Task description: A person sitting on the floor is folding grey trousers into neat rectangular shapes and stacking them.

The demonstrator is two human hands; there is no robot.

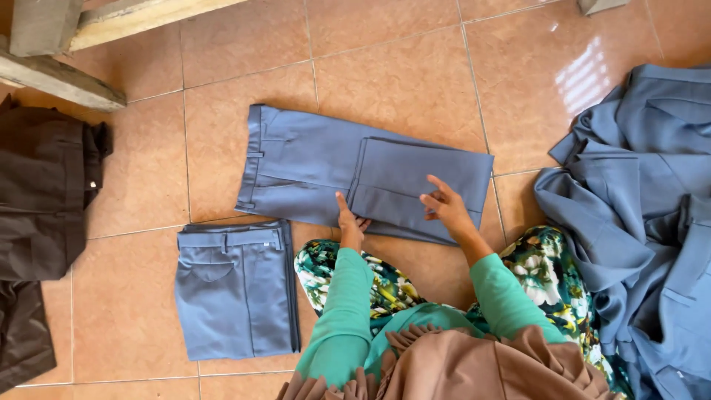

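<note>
Left fingers: the left hand (pixel 349 222) is pressing down on the near edge of the blue-grey trousers (pixel 326 167), index finger stretched straight out along the cloth, the other fingers curled under. It is gripping nothing, just pinning.
Right fingers: the right hand (pixel 446 206) is hovering over the folded-over leg panel (pixel 418 185), fingers spread and loosely bent, tips touching or just off the cloth; I cannot tell which. Nothing is pinched.
Trousers: they are lying flat on the tiled floor (pixel 400 67) straight ahead of the person's knees, waistband to the left, the legs doubled back so the hem edge is sitting near the middle.
Step in hand: by my reading, the fold is being smoothed and squared up, the left hand anchoring while the right is flattening the upper layer.
Next move calls for: as I judge it, a firm hold on one end of the doubled legs and an even lift, keeping edges lined up so the layers are not sliding.
Close by: a folded pair (pixel 235 292) in the same blue-grey is resting on the floor just left of the knee.
Further out: a loose heap of blue-grey garments (pixel 644 215) is piling up on the right, dark brown clothes (pixel 41 200) are lying at the left edge, and wooden beams (pixel 67 44) are crossing the top left corner.
</note>
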